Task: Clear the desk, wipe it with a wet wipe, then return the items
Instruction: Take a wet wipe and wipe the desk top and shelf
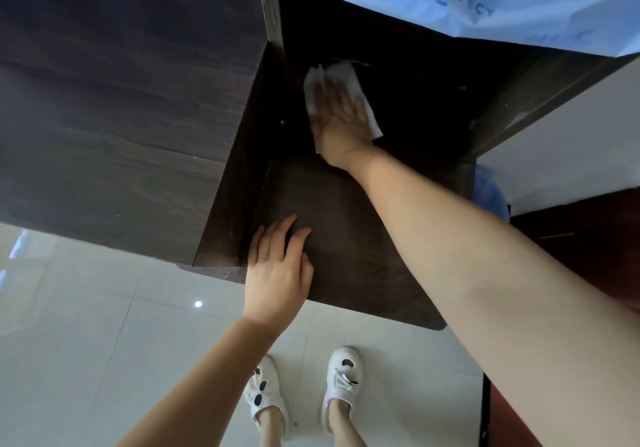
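In the head view, the right hand [337, 119] lies flat with its fingers straight and together, palm down, pressing a white wet wipe [360, 96] onto the dark wooden worktop [346, 224]. It pinches nothing; the wipe simply sits under the palm and fingers, in the far part of the lower surface, close to the tall dark side panel [114, 100] on the left. The wipe is crumpled into a rough oblong whose long axis runs from far left to near right, with white edges showing beyond the fingertips and past the right side of the hand. The fingers point away towards the far side.

The left hand [278, 273] rests on the near left part of the worktop, fingers relaxed, slightly spread and nearly straight, touching the surface and holding nothing. Its fingers also point to the far side.

One wipe and two hands are in sight. A single pale blue plastic sheet [502, 3] with blue lettering hangs over the far right. Two white shoes [343, 382] stand on the pale tiled floor [86, 342] below the near edge.
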`<state>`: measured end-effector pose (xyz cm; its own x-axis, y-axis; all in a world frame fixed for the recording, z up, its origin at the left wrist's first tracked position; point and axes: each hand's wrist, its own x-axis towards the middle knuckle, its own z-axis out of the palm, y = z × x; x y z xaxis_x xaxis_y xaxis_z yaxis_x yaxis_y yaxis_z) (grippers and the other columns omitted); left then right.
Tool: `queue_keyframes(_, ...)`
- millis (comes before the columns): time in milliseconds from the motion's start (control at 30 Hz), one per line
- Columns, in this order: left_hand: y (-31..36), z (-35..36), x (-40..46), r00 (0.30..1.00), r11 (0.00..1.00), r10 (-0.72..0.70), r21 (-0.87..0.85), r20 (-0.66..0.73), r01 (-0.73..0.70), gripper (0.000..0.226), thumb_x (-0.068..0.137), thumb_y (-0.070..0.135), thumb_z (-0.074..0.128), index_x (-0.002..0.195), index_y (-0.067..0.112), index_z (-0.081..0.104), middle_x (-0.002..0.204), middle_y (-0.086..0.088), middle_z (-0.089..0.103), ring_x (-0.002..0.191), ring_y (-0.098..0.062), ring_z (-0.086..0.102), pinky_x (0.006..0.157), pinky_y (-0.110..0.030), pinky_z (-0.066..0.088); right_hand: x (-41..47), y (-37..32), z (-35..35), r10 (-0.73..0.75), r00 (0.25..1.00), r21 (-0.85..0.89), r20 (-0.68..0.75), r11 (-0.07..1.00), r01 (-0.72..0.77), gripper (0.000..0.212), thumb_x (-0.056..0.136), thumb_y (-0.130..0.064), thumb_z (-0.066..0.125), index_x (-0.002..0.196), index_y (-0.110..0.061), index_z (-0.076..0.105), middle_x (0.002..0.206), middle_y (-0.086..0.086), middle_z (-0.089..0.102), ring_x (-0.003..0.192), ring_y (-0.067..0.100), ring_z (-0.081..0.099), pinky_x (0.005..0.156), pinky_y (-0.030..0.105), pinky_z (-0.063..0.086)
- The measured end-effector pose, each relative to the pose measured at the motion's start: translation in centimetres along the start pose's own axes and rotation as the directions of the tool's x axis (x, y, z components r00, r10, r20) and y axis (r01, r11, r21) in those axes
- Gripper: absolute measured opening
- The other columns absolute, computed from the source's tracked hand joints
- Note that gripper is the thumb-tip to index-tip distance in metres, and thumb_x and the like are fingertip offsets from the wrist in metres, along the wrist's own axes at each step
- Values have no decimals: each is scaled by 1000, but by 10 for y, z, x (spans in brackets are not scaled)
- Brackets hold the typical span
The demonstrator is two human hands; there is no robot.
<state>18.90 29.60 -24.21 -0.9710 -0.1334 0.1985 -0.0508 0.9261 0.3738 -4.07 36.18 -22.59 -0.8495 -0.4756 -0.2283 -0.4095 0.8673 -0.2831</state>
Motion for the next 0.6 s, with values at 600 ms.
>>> queue_keyframes(600,-19,-41,-58,965,996,-4,82,263,-18,41,86,17,37,121,6,55,130,-19,52,126,-29,36,112,-43,21,-266,47,54,-2,998,-199,-68,980,-11,55,99,-36,14,142,-4,27,149,17,32,138,32,30,116,41,9)
